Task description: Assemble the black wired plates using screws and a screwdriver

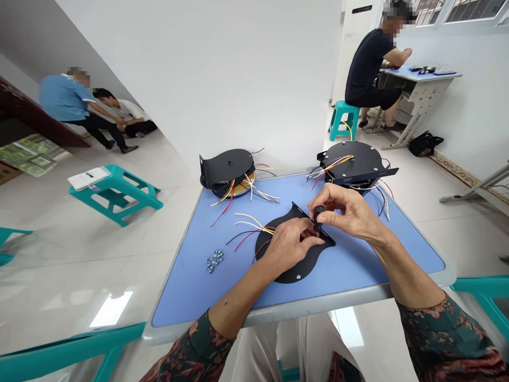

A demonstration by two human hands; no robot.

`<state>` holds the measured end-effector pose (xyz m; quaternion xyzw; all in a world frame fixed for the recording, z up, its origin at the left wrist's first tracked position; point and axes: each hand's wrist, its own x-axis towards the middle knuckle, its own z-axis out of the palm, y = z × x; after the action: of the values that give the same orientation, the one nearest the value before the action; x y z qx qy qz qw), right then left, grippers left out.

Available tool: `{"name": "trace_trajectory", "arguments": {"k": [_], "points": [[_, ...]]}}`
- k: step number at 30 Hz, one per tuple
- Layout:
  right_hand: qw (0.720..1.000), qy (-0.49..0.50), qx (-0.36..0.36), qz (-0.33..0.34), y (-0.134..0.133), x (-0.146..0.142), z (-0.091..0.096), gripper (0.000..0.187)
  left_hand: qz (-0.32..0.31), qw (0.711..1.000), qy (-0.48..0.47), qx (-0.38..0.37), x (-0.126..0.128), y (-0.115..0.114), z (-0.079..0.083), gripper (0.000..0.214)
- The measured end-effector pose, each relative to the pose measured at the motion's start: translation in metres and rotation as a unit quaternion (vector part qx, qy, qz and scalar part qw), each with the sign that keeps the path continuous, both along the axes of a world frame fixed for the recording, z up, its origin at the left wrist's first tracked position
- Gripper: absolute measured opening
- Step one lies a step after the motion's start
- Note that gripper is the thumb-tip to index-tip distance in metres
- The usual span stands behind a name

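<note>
Though half hidden, black plate [296,273] roughly diagonal.

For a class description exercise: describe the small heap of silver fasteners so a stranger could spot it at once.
Find the blue-topped table. Near its left edge, left of the black plate under the person's hands, lies a small heap of silver fasteners: the only loose small parts there.
</note>
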<state>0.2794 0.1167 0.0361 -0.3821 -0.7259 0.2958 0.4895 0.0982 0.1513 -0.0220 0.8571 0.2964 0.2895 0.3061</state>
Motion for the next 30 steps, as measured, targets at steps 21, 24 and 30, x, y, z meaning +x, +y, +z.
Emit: {"name": "trace_trajectory", "arguments": {"k": [21, 24, 30], "points": [[0.988, 0.034, -0.061, 0.138, -0.0006, -0.0003, 0.0009, 0.032, -0.020, 0.999, 0.007, 0.048, -0.0011, 0.0012, -0.0050, 0.010], [0.992, 0.022, -0.051, 0.116, -0.0009, 0.0009, 0.0029, 0.028, -0.015, 1.000, 0.014, 0.018, -0.0012, 0.0009, -0.0021, 0.005], [0.998, -0.038, -0.040, 0.044, -0.0048, 0.0034, 0.0077, 0.038, -0.011, 1.000, 0.013, -0.015, -0.0004, 0.0003, 0.0014, 0.004]]}}
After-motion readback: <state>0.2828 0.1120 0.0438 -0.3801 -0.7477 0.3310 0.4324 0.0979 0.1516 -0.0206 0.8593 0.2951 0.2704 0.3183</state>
